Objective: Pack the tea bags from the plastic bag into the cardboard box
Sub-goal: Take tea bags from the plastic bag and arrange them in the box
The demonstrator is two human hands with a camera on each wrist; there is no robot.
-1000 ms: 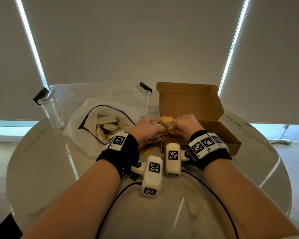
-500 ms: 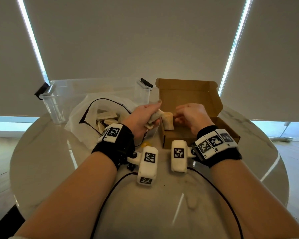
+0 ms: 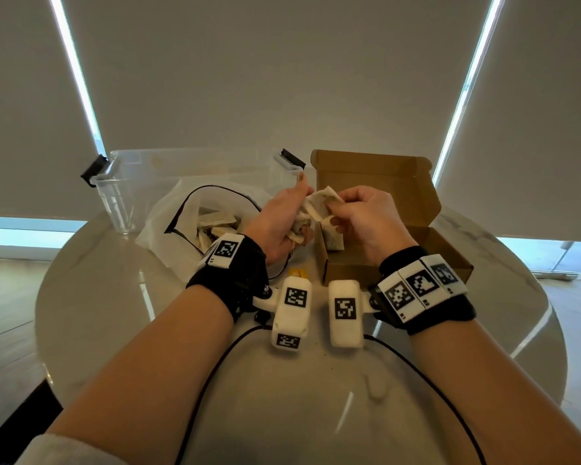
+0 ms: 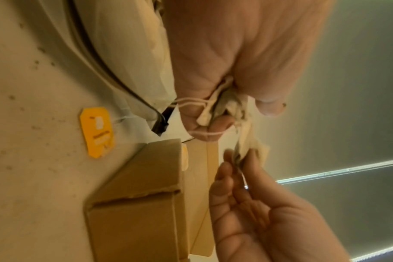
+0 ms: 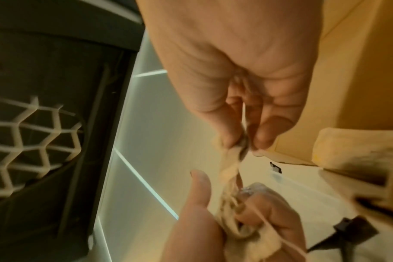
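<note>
My left hand (image 3: 287, 216) grips a bunch of pale tea bags (image 3: 304, 218) with strings trailing, held above the gap between the plastic bag (image 3: 168, 226) and the open cardboard box (image 3: 376, 229). My right hand (image 3: 359, 213) pinches one tea bag (image 3: 322, 199) of that bunch between thumb and fingers. In the left wrist view the bunch (image 4: 231, 106) sits in my curled left fingers and the pinched bag (image 4: 249, 148) stretches to my right fingertips. A tea bag (image 3: 332, 241) stands inside the box at its left wall. More tea bags (image 3: 215, 223) lie in the plastic bag.
A clear plastic tub (image 3: 141, 186) with black latches stands behind the plastic bag. A yellow tea tag (image 3: 297, 273) lies on the round marble table (image 3: 114, 313) in front of the box. Black cables run along the table's near side. The box lid stands upright at the back.
Both hands have risen from the box's front left corner. The right hand, empty a moment ago, now pinches a tea bag from the bunch in the left hand.
</note>
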